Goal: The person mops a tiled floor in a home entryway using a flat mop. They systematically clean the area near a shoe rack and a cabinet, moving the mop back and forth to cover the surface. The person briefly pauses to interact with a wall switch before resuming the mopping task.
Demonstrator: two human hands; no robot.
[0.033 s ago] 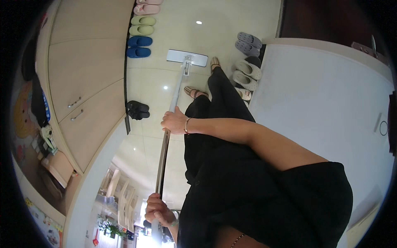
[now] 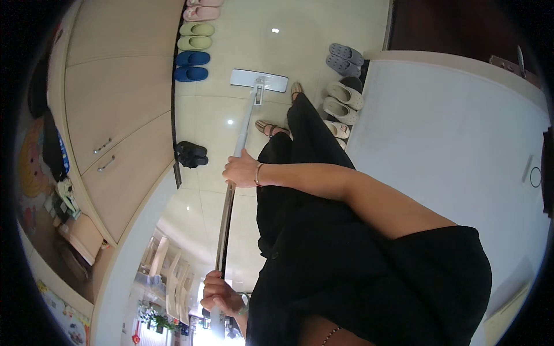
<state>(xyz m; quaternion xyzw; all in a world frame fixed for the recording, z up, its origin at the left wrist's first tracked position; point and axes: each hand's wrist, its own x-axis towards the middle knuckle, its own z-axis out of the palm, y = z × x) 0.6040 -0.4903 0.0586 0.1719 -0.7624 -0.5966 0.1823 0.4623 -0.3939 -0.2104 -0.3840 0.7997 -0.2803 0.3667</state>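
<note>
Both of my hands grip the long pole of a flat mop [image 2: 226, 226]. My right hand [image 2: 241, 170], with a bracelet at the wrist, is wrapped round the middle of the pole, where its pale grey part meets the shiny metal part. Lower in the view, my left hand [image 2: 222, 297] closes round the upper end, with a band on its wrist. The white rectangular mop head [image 2: 242, 77] lies flat on the tiled floor, just left of my feet in striped shoes [image 2: 266, 127].
Pink, green and blue slippers [image 2: 191, 74] line the base of a wooden cabinet [image 2: 118, 109] on the left, with black shoes [image 2: 192, 154] nearer. Grey slippers [image 2: 345, 60] and cream clogs [image 2: 340, 109] stand on the right beside a white panel [image 2: 444, 132]. Wooden chairs [image 2: 173, 277] show at lower left.
</note>
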